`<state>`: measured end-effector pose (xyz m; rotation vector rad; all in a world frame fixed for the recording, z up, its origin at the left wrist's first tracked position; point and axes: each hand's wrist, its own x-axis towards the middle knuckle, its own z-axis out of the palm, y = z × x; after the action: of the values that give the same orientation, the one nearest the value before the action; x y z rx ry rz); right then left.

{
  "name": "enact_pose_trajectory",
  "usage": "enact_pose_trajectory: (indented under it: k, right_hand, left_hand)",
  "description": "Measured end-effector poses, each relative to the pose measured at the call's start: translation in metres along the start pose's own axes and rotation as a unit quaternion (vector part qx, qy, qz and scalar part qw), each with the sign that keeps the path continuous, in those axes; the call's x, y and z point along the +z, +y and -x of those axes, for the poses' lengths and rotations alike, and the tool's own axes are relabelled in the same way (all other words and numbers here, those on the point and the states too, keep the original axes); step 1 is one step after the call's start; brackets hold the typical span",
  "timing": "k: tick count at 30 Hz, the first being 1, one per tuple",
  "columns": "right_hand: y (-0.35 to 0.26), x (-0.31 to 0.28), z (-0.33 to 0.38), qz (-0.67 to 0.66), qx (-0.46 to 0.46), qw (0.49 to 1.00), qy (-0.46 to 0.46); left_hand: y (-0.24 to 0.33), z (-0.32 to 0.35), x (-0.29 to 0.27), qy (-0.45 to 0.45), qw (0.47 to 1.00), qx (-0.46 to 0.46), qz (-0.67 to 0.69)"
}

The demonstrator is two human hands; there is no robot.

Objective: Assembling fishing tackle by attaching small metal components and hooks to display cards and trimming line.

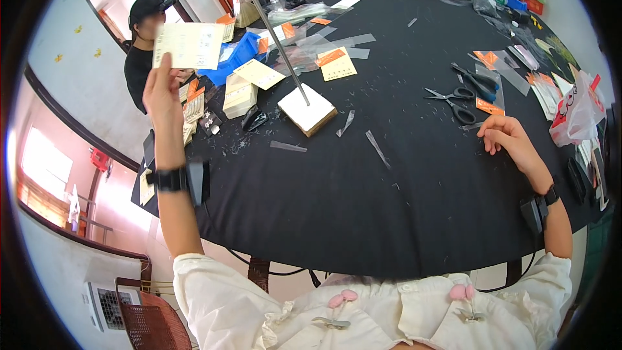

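Note:
My left hand [163, 94] is raised at the left, gripping a pale yellow printed card [194, 46] by its lower left corner. Below it, a stack of similar cards [240, 98] lies on the black-covered table [324, 201], near a black stapler-like tool [254, 118]. At the right, my right hand [508, 139] hovers at or just over the tabletop. Its fingers are loosely bent and apart, and I see nothing in them. Closest to it are black-handled scissors [461, 110], with a dark-handled plier-like tool [483, 81] and an orange-and-white slip [489, 106] beside them.
A metal rod [280, 45] stands upright on a white-topped block [311, 113]. Behind it are a blue bin [241, 58], clear plastic strips [353, 42] and more cards. A plastic bag [576, 113] sits at the right edge. Other people are at the far side and far left.

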<state>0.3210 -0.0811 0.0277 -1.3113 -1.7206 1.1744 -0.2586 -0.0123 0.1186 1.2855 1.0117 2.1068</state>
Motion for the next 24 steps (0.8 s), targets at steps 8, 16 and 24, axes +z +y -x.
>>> enact_pose_trajectory:
  k: [8, 16, 24]
  right_hand:
    - [-0.034, 0.03, 0.006, 0.023, -0.056, 0.991, -0.119]
    - [-0.056, 0.096, -0.03, -0.161, -0.056, 0.982, -0.081]
    - [-0.028, 0.081, -0.058, -0.116, -0.14, 0.983, -0.035]
  left_hand:
    - [0.037, 0.155, 0.093, -0.328, 0.858, -0.38, 0.112]
    - [-0.022, 0.185, 0.2, -0.398, 0.827, -0.382, 0.108]
    - [-0.058, 0.175, 0.189, -0.475, 0.828, -0.297, 0.026]
